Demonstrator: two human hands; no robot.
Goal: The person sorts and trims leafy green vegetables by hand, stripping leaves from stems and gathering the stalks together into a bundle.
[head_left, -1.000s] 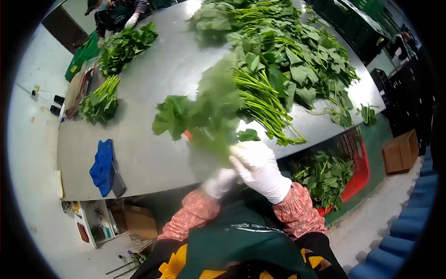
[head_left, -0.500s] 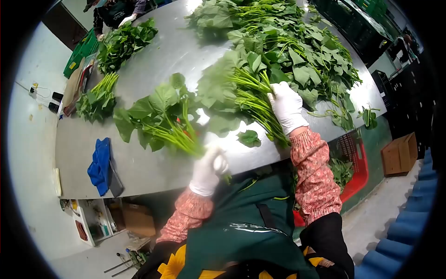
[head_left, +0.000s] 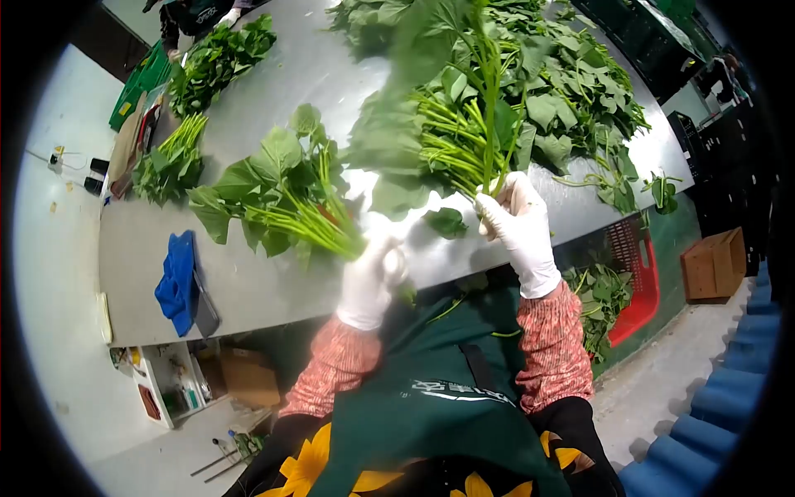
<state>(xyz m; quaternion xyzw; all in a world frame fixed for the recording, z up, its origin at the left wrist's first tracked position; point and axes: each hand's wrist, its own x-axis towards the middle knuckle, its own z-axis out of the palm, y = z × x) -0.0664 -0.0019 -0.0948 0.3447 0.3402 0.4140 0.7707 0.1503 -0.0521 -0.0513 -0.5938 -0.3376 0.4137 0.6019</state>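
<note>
My left hand (head_left: 372,277), in a white glove, is closed round the stem ends of a bunch of leafy greens (head_left: 277,186), whose leaves point up and left over the metal table. My right hand (head_left: 520,228), also gloved, pinches the lower ends of a few long green stems (head_left: 490,91) that stand upright, their leafy tops blurred. Behind these stems lies a cluster of cut stems (head_left: 447,137), part of the large heap of greens (head_left: 555,99). One loose leaf (head_left: 446,222) rests between my hands near the table's edge.
On the metal table (head_left: 248,290) lie a blue cloth (head_left: 176,282) beside a dark flat object, and a small bundle (head_left: 170,161). A co-worker's gloved hand (head_left: 230,16) is near another pile (head_left: 217,66). A red crate (head_left: 639,290) with greens stands below the right edge.
My right hand has lifted stems from the heap and drawn back toward me. My left hand still holds its bunch, slightly higher. The view has shifted a little.
</note>
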